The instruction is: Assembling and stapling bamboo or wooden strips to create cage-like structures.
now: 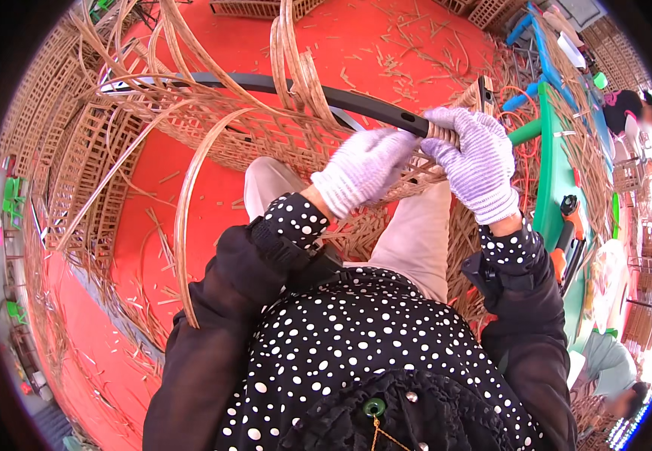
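A black curved frame bar point(363, 104) runs across in front of me, with an open brown lattice of woven strips point(266, 143) hanging below it. Brown strip is wound in tight coils point(443, 135) around the bar's right end. My right hand point(478, 161), in a white striped glove, is closed over these coils. Just left of them, my gloved left hand point(363, 171) has its fingers curled at the bar's lower edge; what lies inside its grip is hidden. Long loose strips point(191, 188) loop over the bar and down toward my left sleeve.
Stacked lattice panels point(78, 188) stand at the left. Cut strip pieces point(386, 64) litter the red floor point(221, 34). To the right, a green table point(553, 173) carries bundled strips and an orange-black power tool point(571, 233). Other people point(626, 113) sit beyond it.
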`<state>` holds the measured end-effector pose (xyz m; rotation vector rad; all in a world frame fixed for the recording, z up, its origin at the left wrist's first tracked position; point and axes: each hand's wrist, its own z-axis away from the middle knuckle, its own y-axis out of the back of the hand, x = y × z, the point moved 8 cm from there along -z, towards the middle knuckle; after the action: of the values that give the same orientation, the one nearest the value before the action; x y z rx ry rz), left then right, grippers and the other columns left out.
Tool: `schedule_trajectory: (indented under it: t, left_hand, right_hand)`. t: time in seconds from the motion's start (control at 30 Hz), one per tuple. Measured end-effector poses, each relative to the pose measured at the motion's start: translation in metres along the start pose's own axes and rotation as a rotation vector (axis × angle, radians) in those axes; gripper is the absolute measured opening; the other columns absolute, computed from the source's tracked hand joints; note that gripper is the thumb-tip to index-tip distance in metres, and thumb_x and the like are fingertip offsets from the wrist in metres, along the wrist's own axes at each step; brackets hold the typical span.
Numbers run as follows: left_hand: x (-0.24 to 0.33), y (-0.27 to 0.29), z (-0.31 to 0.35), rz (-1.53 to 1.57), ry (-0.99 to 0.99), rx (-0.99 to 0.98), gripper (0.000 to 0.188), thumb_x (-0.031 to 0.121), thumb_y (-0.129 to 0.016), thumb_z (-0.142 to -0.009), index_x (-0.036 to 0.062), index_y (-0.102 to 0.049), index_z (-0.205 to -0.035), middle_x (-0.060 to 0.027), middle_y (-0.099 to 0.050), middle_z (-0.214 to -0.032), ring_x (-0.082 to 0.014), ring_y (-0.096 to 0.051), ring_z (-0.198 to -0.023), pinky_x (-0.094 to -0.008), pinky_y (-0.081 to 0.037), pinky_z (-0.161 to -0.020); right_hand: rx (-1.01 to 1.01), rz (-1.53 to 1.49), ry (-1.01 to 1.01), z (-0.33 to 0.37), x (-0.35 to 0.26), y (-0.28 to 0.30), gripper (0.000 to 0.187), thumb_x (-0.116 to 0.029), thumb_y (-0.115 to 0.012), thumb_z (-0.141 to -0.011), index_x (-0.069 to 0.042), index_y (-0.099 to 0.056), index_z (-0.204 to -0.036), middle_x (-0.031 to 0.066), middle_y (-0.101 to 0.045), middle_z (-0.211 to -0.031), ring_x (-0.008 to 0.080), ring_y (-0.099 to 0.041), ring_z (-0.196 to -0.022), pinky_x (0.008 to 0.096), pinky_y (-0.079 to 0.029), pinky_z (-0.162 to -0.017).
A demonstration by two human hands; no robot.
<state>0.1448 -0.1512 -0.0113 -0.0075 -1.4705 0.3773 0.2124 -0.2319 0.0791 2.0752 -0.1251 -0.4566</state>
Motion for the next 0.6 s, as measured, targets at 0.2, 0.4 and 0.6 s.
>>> schedule_trajectory:
  t: [0.2,0.4,0.6]
  left_hand:
    - [-0.018,-0.009,0.012,-0.062,-0.119,0.193,0.026,0.026,-0.046,-0.089,0.0012,-0.054,-0.083,0.0026,-0.046,-0.06,-0.0058,-0.042,-0.051,-0.0204,-0.035,-0.047]
    - [0.042,-0.028,0.025,-0.145,-0.405,0.111,0.026,0.027,-0.047,-0.089,0.0036,-0.051,-0.078,0.0021,-0.044,-0.054,-0.0084,-0.04,-0.041,-0.0225,-0.031,-0.037]
    - [0.052,-0.012,0.03,0.048,0.226,-0.108,0.026,0.027,-0.045,-0.089,0.0027,-0.051,-0.083,0.0041,-0.035,-0.043,-0.0058,-0.029,-0.03,-0.0208,-0.025,-0.032]
  right_hand:
    - [-0.009,-0.02,0.0,0.004,-0.004,-0.001,0.032,-0.013,-0.07,-0.063,-0.01,-0.062,-0.094,0.008,-0.062,-0.079,0.0263,-0.057,-0.075,0.0363,-0.044,-0.07]
    - [0.02,0.018,0.151,0.007,-0.017,0.004,0.031,-0.02,-0.069,-0.063,-0.014,-0.061,-0.093,0.0052,-0.06,-0.071,0.0262,-0.055,-0.072,0.0372,-0.042,-0.07]
    - [0.083,0.048,0.078,0.009,-0.018,0.002,0.027,-0.032,-0.073,-0.059,-0.015,-0.06,-0.075,0.0003,-0.053,-0.059,0.021,-0.051,-0.056,0.0343,-0.041,-0.056]
